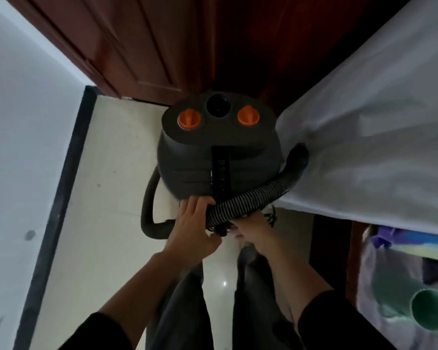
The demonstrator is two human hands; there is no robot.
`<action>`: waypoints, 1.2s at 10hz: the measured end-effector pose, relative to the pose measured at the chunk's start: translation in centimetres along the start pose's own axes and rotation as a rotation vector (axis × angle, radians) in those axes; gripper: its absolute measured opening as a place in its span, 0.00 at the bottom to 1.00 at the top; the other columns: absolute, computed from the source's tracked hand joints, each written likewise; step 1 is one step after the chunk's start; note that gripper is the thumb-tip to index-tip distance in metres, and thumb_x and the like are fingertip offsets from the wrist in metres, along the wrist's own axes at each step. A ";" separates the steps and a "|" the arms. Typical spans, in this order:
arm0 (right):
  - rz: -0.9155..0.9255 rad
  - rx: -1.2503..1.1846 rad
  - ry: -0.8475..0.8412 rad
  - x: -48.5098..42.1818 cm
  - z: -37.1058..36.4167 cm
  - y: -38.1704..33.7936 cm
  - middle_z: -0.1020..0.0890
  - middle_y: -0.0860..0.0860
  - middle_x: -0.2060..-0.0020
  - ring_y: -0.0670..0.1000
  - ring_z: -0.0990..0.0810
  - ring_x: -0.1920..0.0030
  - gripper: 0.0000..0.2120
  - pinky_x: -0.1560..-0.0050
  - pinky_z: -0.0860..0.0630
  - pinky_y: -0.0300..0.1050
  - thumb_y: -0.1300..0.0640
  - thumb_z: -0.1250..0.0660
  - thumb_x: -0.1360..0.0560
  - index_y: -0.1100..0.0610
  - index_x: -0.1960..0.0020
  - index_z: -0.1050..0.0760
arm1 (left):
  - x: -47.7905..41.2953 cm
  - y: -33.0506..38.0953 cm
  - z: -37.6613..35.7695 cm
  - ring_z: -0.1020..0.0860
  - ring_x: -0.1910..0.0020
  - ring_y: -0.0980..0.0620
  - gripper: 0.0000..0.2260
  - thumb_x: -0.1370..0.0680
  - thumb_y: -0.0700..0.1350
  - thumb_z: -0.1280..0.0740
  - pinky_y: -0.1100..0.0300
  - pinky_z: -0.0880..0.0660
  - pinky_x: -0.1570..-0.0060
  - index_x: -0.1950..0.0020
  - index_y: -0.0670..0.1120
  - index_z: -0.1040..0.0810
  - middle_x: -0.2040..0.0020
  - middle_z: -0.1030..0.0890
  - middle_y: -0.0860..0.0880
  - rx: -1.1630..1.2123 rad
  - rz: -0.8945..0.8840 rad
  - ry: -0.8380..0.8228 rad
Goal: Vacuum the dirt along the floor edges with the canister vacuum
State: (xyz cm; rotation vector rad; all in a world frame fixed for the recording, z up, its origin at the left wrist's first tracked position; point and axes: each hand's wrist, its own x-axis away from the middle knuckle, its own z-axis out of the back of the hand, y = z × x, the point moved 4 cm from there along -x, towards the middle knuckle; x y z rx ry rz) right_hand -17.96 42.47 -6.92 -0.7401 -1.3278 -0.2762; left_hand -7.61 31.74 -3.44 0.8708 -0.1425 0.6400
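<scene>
Floor (111, 173) here is showing as pale glossy tile, catching a little glint of light between our trouser legs (182, 311). A white wall (23, 122) is running down the left with a dark baseboard (61, 185) along its foot. A reddish-brown wooden door (149, 46) is filling the far end. On the right a white bed sheet (377, 135) is hanging over the edge of a bed.

The vacuum (213, 157) is sitting on the tile right in front of that door, squeezed between the open floor and the sheet. It's a dark grey tub with two orange knobs (189, 119) and a round black hole (218, 106) on top.

The ribbed hose (250, 200) is looping round its right side, pressing into the sheet. A smooth black tube (148, 198) is curving round the left.

Our left hand (195, 228) is grasping the near end of the hose, fingers bending over it against the tub. Our right hand (253, 224) is reaching under the hose by a tangle of black cord (269, 218). Its fingers are hiding, so we can't tell its grip.

A green cup (427, 309) is lying at the lower right among some cloth.
</scene>
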 end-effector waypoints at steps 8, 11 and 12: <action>0.201 0.545 -0.037 -1.0 6.5 -8.8 0.25 0.56 0.61 0.52 0.26 0.59 0.15 0.57 0.30 0.45 0.54 0.34 0.25 0.67 0.53 0.21 | -3.7 2.4 1.8 0.71 0.25 0.47 0.45 0.29 0.58 0.38 0.42 0.63 0.28 0.23 0.62 0.66 0.21 0.67 0.49 -0.165 0.213 0.244; 0.340 0.680 -0.104 2.3 6.6 -11.9 0.28 0.54 0.68 0.52 0.27 0.63 0.10 0.58 0.32 0.47 0.57 0.34 0.27 0.57 0.66 0.27 | -4.1 1.5 0.2 0.73 0.27 0.40 0.57 0.27 0.60 0.29 0.39 0.66 0.31 0.33 0.60 0.83 0.26 0.73 0.44 -0.423 0.334 0.148; 0.548 0.563 0.039 6.4 8.2 -17.4 0.19 0.58 0.63 0.53 0.21 0.60 0.09 0.55 0.25 0.50 0.56 0.34 0.24 0.61 0.58 0.20 | -4.5 2.5 0.9 0.74 0.28 0.41 0.52 0.22 0.58 0.35 0.38 0.62 0.29 0.36 0.59 0.86 0.25 0.73 0.44 -0.453 0.359 0.092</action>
